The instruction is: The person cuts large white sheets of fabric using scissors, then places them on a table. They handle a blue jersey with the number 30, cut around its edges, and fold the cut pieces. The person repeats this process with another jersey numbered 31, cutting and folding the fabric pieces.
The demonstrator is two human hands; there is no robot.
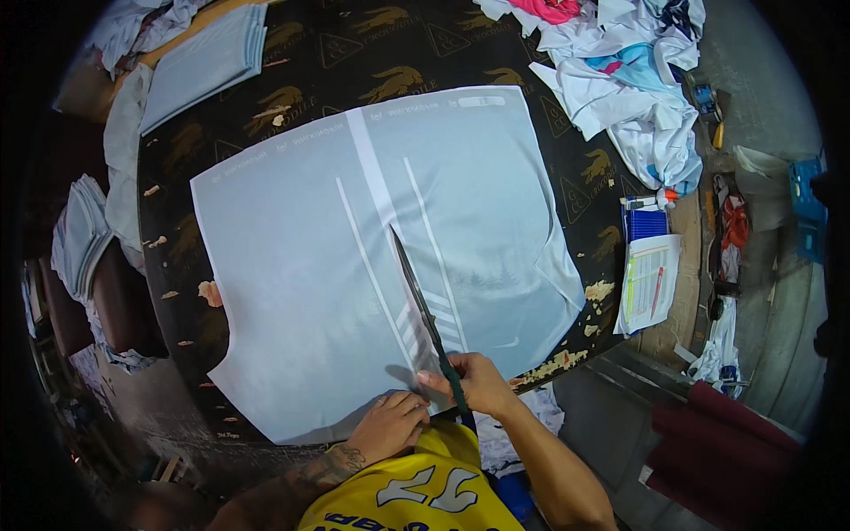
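Note:
A pale grey-blue fabric panel (292,265) with white stripes lies spread over the dark table. My right hand (478,385) grips a pair of long dark scissors (423,310) by the handles at the panel's near edge. Their blades point away from me along the wide central white stripe, the tip near the panel's middle. The blades look nearly closed, and the fabric puckers slightly beside them. Just left of the handles, my left hand (390,425) rests on the near edge of the fabric, fingers lying together on it; its thumb is hidden.
A folded stack of pale fabric (208,66) sits at the far left of the worn table (168,221). Crumpled white cloth (620,97) heaps at the far right. Papers (651,279) with a red pen lie at the right edge. Maroon fabric (722,456) lies lower right.

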